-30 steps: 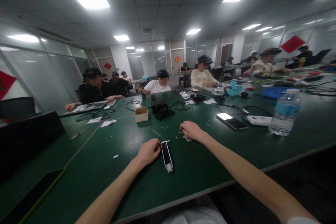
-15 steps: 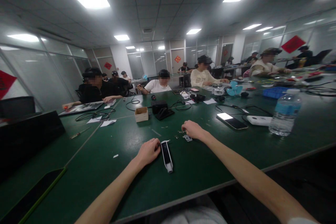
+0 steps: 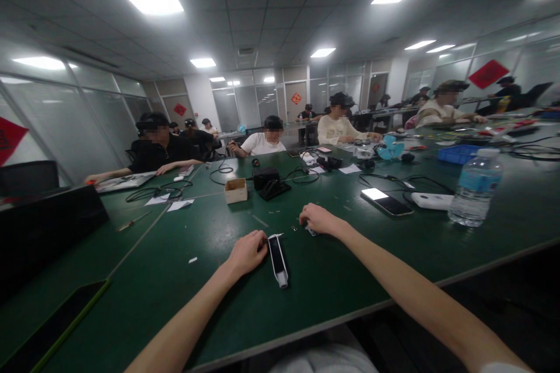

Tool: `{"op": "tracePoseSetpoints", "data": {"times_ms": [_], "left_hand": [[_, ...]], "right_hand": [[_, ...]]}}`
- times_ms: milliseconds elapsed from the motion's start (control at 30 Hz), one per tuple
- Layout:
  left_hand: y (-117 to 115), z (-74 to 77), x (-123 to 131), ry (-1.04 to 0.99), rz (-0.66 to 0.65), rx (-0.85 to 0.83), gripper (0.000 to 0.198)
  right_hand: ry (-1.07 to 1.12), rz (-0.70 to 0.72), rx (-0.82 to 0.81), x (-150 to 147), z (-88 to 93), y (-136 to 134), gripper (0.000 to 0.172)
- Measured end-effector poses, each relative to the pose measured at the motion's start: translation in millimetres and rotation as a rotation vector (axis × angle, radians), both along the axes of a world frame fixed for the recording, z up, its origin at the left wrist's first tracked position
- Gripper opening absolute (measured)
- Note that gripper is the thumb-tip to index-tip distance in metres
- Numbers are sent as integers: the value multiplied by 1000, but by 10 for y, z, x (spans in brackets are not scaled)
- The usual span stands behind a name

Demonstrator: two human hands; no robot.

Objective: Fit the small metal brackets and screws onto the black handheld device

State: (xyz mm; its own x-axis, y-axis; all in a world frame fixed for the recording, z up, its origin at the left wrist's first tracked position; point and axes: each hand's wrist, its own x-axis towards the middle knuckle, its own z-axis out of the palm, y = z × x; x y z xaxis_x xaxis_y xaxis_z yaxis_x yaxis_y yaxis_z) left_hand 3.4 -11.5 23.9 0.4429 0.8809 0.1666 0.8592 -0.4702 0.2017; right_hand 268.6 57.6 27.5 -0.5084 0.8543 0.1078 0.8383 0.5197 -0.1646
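A slim white device [image 3: 278,260] with a dark inner strip lies lengthwise on the green table. My left hand [image 3: 250,252] rests at its upper left side, fingers curled and closed; the fingertips are hidden, so I cannot tell what they grip. To the right, my right hand [image 3: 322,219] reaches down to the tabletop with its fingers bent together in a pinch. Whatever is between them is too small to make out. Partly under that hand shows a small grey plate [image 3: 310,232], and tiny metal pieces [image 3: 294,228] lie just left of it.
A small open cardboard box [image 3: 235,191] and a black stand [image 3: 273,183] sit beyond my hands. On the right are a phone [image 3: 386,202], a white power-bank-like block [image 3: 432,201] and a water bottle [image 3: 476,187]. Cables and several seated people line the far side.
My right hand has shifted slightly left and down, now covering more of the grey plate and some tiny metal pieces. My left hand and the white device have stayed put.
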Motion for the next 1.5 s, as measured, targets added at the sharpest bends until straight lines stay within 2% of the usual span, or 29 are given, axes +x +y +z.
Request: {"op": "tracePoseSetpoints", "data": {"times_ms": [300, 467, 567, 833, 1167, 1300, 1400, 1500], "left_hand": [[10, -9, 11, 20, 2, 20, 16], [23, -36, -8, 19, -9, 43, 15], [17, -32, -7, 10, -9, 35, 16], [-2, 4, 10, 0, 0, 10, 17], [6, -1, 14, 17, 2, 17, 15], [18, -17, 8, 19, -11, 40, 15], [23, -30, 2, 25, -12, 51, 14], [24, -43, -11, 18, -16, 53, 15]], "right_hand": [[106, 123, 76, -92, -46, -60, 43], [128, 203, 104, -87, 7, -88, 24], [112, 233, 74, -89, -4, -81, 21], [63, 122, 88, -113, -81, -54, 32], [49, 166, 98, -201, -73, -100, 33], [102, 229, 139, -212, -88, -99, 36], [136, 224, 195, -183, -63, -88, 38], [108, 214, 176, -137, -21, -78, 30]]}}
